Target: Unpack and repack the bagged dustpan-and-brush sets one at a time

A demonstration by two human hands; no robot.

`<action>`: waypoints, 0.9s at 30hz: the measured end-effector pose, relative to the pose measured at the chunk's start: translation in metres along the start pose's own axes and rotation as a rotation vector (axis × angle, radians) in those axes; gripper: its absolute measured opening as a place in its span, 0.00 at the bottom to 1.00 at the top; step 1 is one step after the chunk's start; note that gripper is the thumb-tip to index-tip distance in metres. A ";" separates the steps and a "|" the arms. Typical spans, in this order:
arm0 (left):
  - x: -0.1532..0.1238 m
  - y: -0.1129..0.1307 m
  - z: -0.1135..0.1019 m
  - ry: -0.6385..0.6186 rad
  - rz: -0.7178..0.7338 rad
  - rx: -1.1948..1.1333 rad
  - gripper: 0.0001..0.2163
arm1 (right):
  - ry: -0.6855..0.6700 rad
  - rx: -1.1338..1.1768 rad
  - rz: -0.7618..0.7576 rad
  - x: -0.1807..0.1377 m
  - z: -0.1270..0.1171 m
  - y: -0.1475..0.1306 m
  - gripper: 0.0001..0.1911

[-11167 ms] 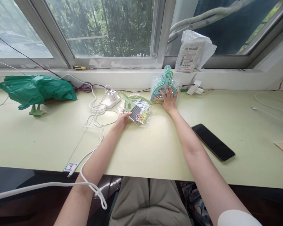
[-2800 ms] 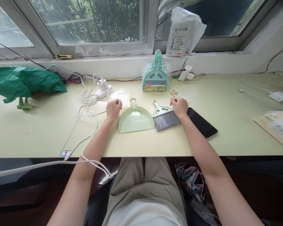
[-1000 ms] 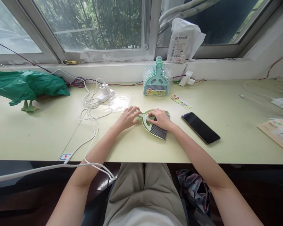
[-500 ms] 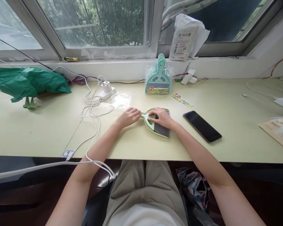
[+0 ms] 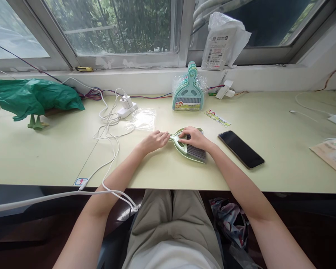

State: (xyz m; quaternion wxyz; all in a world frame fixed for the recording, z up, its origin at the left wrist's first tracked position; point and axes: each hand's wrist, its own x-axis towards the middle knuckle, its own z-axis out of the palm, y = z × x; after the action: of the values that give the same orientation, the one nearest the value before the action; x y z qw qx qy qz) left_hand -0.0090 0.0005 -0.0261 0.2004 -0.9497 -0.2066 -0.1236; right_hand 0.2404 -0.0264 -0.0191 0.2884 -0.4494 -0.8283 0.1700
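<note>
A small green dustpan (image 5: 181,150) lies on the table with a matching hand brush (image 5: 194,151) nested in it, dark bristles to the right. My left hand (image 5: 156,141) is closed round the handle end, which its fingers mostly hide. From above, my right hand (image 5: 195,137) grips the brush's head, thumb and fingers bent over it. Behind them stands a stack of similar brush and dustpan sets (image 5: 188,91) in clear wrap, with a printed label card. A loose label card (image 5: 217,117) lies to the right of the stack.
Right of my hands lies a black phone (image 5: 241,149). White cables (image 5: 112,140), a power strip (image 5: 127,111) and a clear plastic bag (image 5: 143,118) are on the left. A green plastic bag (image 5: 39,98) sits farther left; a paper packet (image 5: 332,155) lies far right.
The dustpan and brush have shifted slightly to the right, with both hands moving along. My right hand's fingers are more bent over the brush than before.
</note>
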 end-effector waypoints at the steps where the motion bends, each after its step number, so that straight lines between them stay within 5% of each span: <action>1: 0.001 0.001 -0.001 -0.012 -0.002 0.001 0.16 | -0.003 0.006 0.000 0.000 -0.001 0.000 0.07; 27: 0.003 0.005 -0.003 -0.066 -0.023 -0.071 0.17 | -0.043 -0.036 -0.032 0.000 0.002 0.010 0.08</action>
State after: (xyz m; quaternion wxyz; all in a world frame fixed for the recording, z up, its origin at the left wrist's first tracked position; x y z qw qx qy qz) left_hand -0.0043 -0.0039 -0.0237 0.1581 -0.9574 -0.2193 -0.1016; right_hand 0.2456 -0.0209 -0.0256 0.2648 -0.4373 -0.8444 0.1600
